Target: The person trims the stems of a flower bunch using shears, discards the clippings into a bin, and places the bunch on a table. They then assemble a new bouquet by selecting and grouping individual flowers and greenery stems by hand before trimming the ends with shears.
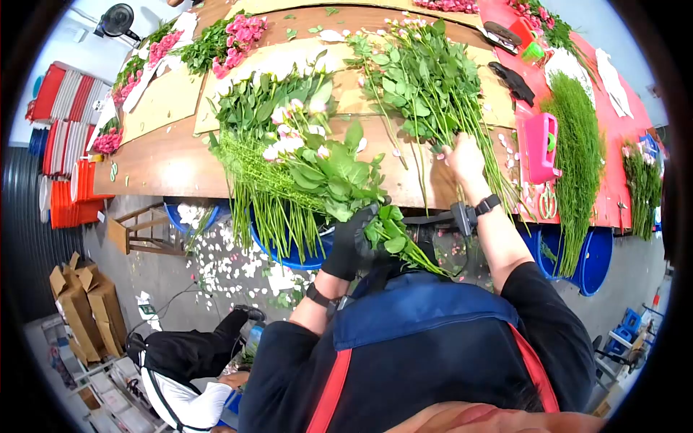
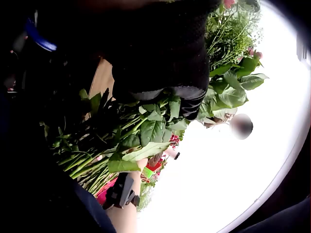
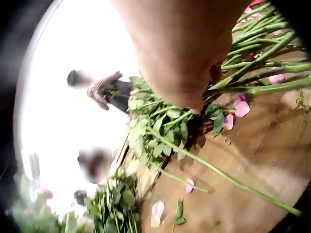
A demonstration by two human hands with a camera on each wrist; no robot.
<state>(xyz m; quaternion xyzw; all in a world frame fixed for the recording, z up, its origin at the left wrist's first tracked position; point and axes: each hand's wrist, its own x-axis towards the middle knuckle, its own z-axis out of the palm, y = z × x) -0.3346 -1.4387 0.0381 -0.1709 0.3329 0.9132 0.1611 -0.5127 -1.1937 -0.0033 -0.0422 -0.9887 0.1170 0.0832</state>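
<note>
My left hand (image 1: 354,242), in a black glove, grips the stems of a bunch of pale pink roses (image 1: 292,148) at the table's front edge; the leaves (image 2: 150,131) show beside the glove (image 2: 165,63) in the left wrist view. The bare right hand (image 1: 465,160) is at the stems of a leafy rose pile (image 1: 426,86) on the table. In the right wrist view that hand (image 3: 180,63) has its fingers curled at green stems (image 3: 262,87), its fingertips partly hidden.
Feathery greenery (image 1: 574,159), a pink holder (image 1: 538,148) and scissors (image 1: 548,202) lie at right. Pink roses (image 1: 242,36) lie at the back left. Blue buckets (image 1: 595,260) stand under the table (image 1: 166,173). Another person (image 1: 188,361) is at the lower left.
</note>
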